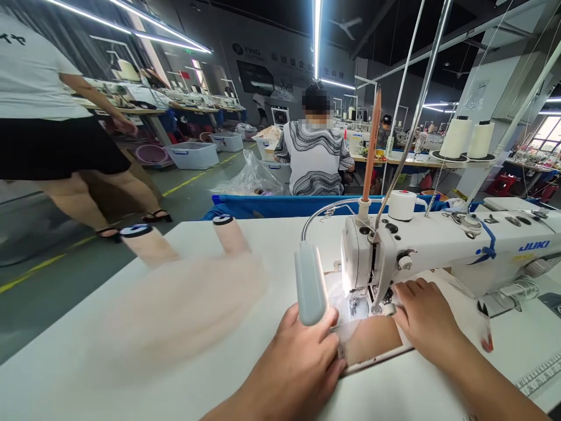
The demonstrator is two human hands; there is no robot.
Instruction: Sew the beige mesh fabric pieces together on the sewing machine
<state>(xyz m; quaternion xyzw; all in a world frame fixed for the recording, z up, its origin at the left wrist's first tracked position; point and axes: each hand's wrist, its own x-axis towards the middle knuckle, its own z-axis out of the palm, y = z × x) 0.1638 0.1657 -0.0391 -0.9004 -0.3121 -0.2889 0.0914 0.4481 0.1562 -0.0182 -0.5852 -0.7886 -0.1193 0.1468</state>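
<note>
A white JUKI sewing machine point(464, 248) stands on the white table, its needle area lit. My left hand point(302, 354) is left of the presser foot point(376, 307), with fingers bent and pressed together at the edge of the shiny metal plate point(372, 339). What they pinch, if anything, is hidden. My right hand point(427, 316) is on the other side, fingers curled and thumb beside the needle area; the fingertips are partly hidden by machine parts. A grey lamp head point(310, 285) hangs above my left hand. Pale sheer fabric point(175, 316) lies blurred on the table to the left.
Two peach thread cones point(231, 235) stand at the table's far left edge. Small red-handled snippers point(486, 333) and a ruler point(539, 374) are at the right. A blue cloth trough point(263, 206) borders the back. A seated person point(313, 155) works ahead; another person point(48, 117) is at left.
</note>
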